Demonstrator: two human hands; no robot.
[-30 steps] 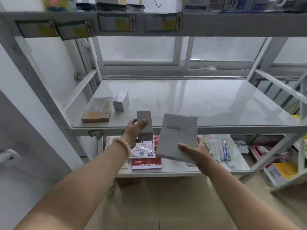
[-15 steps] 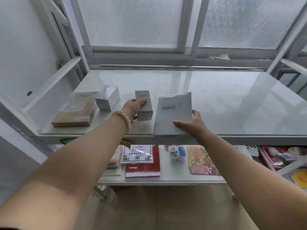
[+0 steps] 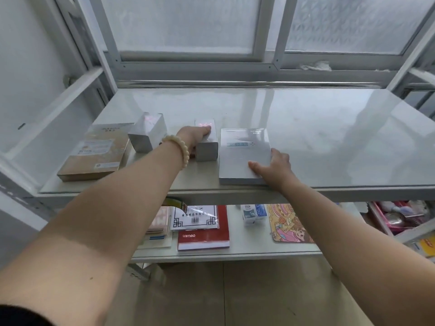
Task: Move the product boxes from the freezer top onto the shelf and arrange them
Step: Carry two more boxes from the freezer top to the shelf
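On the grey shelf (image 3: 317, 137) lie four boxes in a row near the front edge. My left hand (image 3: 194, 137) grips a small grey box (image 3: 207, 150), thumb on its top. My right hand (image 3: 274, 164) holds the near right corner of a flat white box (image 3: 242, 154) lying flat, thumb on its top face. Further left stand another small grey box (image 3: 147, 134), tilted askew, and a flat tan box (image 3: 98, 152).
Frosted windows and a sill close the back of the shelf. A slanted frame bar (image 3: 58, 107) runs along the left side. The lower shelf (image 3: 235, 250) holds a red notebook (image 3: 203, 236), papers, small cartons and a colourful pad.
Both hands have carried their boxes from in front of the shelf edge onto the shelf and set them down side by side. The view has moved closer and lower.
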